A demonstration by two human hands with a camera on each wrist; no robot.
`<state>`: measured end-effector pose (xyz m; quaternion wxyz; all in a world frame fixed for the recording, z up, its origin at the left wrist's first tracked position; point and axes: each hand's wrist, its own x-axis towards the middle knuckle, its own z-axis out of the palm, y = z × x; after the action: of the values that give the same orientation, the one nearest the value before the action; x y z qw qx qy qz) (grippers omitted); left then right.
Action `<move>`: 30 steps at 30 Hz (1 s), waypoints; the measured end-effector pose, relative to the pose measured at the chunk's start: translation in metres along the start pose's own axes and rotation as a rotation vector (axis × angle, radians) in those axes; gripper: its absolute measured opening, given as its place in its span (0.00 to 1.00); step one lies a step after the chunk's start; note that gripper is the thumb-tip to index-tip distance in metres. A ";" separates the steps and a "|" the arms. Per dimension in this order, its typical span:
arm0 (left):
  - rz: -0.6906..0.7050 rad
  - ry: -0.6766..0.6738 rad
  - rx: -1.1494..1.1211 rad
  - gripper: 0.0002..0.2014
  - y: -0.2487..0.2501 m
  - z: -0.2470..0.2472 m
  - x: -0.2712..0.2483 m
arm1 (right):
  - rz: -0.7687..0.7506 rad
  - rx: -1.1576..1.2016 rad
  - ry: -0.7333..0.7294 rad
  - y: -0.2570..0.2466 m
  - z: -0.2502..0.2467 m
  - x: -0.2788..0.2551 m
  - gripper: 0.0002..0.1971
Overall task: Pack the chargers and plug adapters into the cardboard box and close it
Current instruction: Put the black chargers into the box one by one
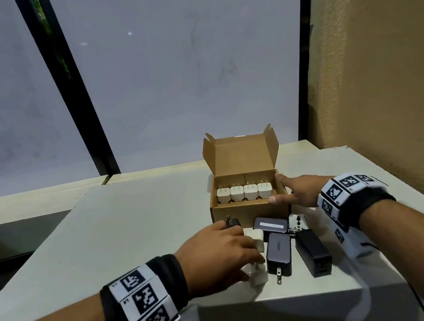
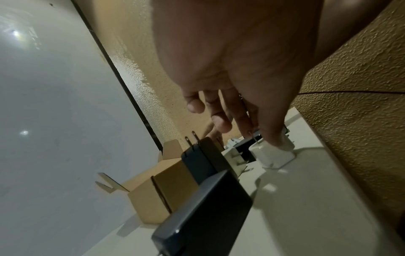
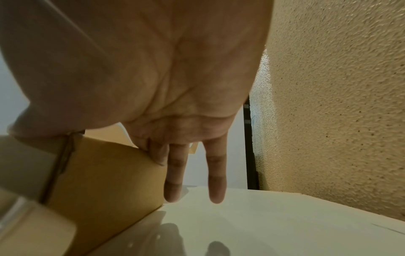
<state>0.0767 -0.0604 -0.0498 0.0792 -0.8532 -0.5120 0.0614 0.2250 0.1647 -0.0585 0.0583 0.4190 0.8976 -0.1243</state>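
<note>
An open cardboard box (image 1: 249, 211) stands on the table, lid upright, with several white chargers (image 1: 243, 192) in a row inside. My right hand (image 1: 285, 190) rests on its right front corner, thumb on the front rim, straight fingers (image 3: 173, 173) along the side wall (image 3: 105, 173). In front of the box lie two grey chargers (image 1: 279, 251), a black charger (image 1: 312, 251), a small black adapter (image 1: 233, 222) and a white plug adapter (image 1: 298, 223). My left hand (image 1: 236, 250) reaches over two white chargers; its thumb and a finger pinch one white charger (image 2: 274, 155) standing on the table.
The pale table (image 1: 132, 228) has bare room left of the box, and its front edge (image 1: 282, 297) runs just behind the chargers. A rough tan wall (image 1: 386, 77) closes the right side. A window pane fills the back.
</note>
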 end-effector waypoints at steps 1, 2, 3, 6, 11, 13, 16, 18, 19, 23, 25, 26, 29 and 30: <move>-0.007 0.007 -0.003 0.20 0.001 0.000 0.000 | -0.001 -0.011 0.003 0.000 0.000 0.000 0.41; -0.011 0.020 -0.007 0.20 0.001 0.000 0.001 | -0.001 -0.020 0.005 0.001 0.000 0.000 0.41; -0.016 0.035 -0.010 0.20 0.001 0.001 0.001 | 0.000 -0.023 0.004 0.000 0.000 -0.001 0.41; -0.052 0.065 -0.023 0.22 0.002 0.001 0.000 | -0.004 -0.020 0.005 0.000 0.001 -0.001 0.42; -0.328 0.154 -0.155 0.25 -0.008 0.004 -0.013 | -0.012 -0.007 -0.001 0.001 0.001 0.000 0.43; -0.489 0.159 -0.228 0.28 -0.011 0.007 -0.020 | -0.010 -0.010 -0.008 0.002 0.001 0.001 0.44; -0.612 0.084 -0.280 0.38 -0.017 0.016 -0.029 | -0.003 -0.023 -0.014 0.003 0.001 0.002 0.44; -0.649 -0.010 -0.296 0.43 -0.022 0.024 -0.035 | -0.007 -0.029 -0.010 0.003 0.001 0.003 0.43; -0.654 -0.050 -0.316 0.42 -0.025 0.027 -0.036 | -0.010 -0.031 -0.008 0.002 0.001 0.002 0.43; -0.610 -0.101 -0.408 0.28 -0.036 0.035 -0.038 | -0.014 -0.038 0.003 0.001 0.000 0.000 0.40; -0.622 -0.105 -0.449 0.26 -0.042 0.036 -0.039 | -0.018 -0.041 0.007 0.000 0.000 -0.001 0.39; -0.636 -0.105 -0.454 0.25 -0.044 0.036 -0.040 | -0.018 -0.040 0.007 0.000 0.000 -0.002 0.39; -0.681 -0.044 -0.458 0.24 -0.050 0.036 -0.044 | -0.017 -0.037 0.004 -0.001 0.000 -0.003 0.40; -0.690 0.002 -0.467 0.23 -0.052 0.034 -0.046 | -0.016 -0.034 0.005 -0.001 0.000 -0.002 0.40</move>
<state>0.0035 -0.0745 -0.0720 -0.1001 -0.6268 -0.7678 -0.0871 0.2257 0.1624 -0.0575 0.0619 0.4111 0.9030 -0.1085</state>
